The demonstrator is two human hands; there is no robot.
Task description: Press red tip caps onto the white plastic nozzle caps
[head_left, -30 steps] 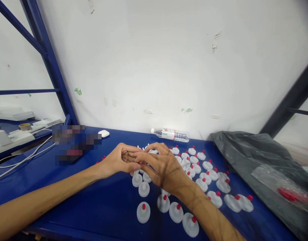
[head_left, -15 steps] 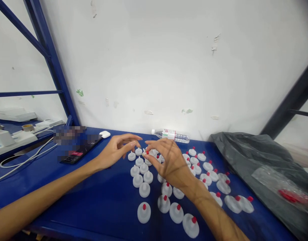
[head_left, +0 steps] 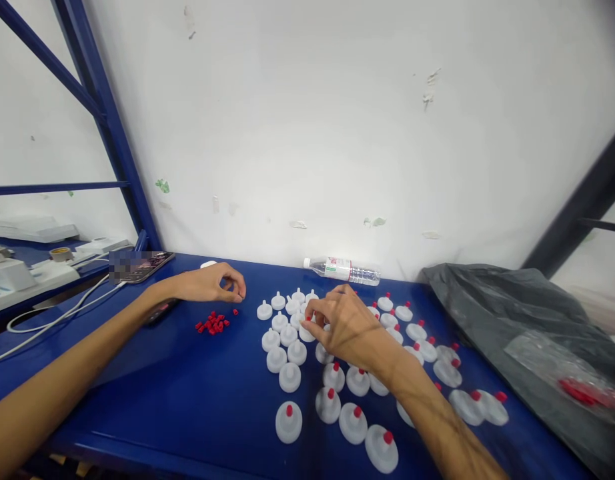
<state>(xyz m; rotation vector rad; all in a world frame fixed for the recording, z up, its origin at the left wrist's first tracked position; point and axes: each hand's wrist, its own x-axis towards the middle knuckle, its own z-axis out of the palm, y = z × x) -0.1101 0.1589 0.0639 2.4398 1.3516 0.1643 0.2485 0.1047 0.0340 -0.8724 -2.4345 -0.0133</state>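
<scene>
Several white round caps lie on the blue table, some with a red plug on top, some bare. My right hand rests over the middle of the group, fingertips pinched on a white cap with a red plug. My left hand is farther left, fingers curled in a pinch just beyond a small heap of loose red plugs; what it pinches is too small to make out.
A clear water bottle lies against the white wall. A dark plastic bag with red parts inside covers the right side. A phone and white cables lie at the left, near a blue shelf frame.
My hands have parted. The left hand moved left to the heap of red plugs, which now shows. The right hand dropped onto the caps with a plugged cap.
</scene>
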